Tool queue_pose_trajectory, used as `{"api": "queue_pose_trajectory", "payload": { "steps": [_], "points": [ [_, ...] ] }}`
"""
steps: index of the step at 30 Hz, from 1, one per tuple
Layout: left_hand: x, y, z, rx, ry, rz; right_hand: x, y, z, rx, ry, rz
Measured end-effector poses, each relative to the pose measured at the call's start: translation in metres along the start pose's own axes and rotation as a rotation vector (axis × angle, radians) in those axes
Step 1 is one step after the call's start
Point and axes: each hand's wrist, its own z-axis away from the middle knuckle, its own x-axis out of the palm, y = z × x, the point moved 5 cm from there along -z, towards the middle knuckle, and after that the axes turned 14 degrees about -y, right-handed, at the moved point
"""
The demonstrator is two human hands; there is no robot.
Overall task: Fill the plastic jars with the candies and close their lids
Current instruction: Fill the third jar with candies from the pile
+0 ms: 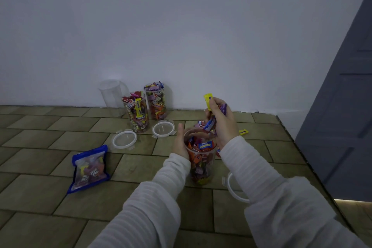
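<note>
hands (pixel 203 133) filling jar (pixel 201 165), candies (pixel 211 115)

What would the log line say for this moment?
left hand: steadies near jar | right hand: holds candies above it | lids: off

Around the blue candy bag (pixel 89 169): four jars, one empty (pixel 112 94); three loose lids; two hands.

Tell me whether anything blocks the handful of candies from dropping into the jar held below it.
Nothing visible does. The right hand grips wrapped candies directly above the clear plastic jar, whose mouth is open; the left hand holds its side.
</note>
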Motion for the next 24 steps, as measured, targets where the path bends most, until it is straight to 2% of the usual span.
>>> {"api": "queue_pose_trajectory", "payload": {
  "steps": [4,12,15,20,24],
  "points": [
    [-0.003,0.003,-0.003,-0.024,-0.013,0.006,0.004,0.007,0.0,-0.008,-0.05,-0.041],
    [0.004,0.004,0.003,-0.085,-0.043,0.08,0.005,0.014,0.002,0.045,-0.037,-0.117],
    [0.005,0.003,-0.002,-0.081,-0.085,0.071,0.003,0.014,0.001,0.047,-0.059,-0.055],
    [-0.003,0.001,-0.007,-0.063,-0.065,0.033,0.001,0.013,0.001,0.01,-0.055,-0.051],
    [-0.008,-0.001,-0.008,-0.054,-0.037,0.048,0.003,0.01,0.003,-0.008,-0.114,0.071]
  ]
}}
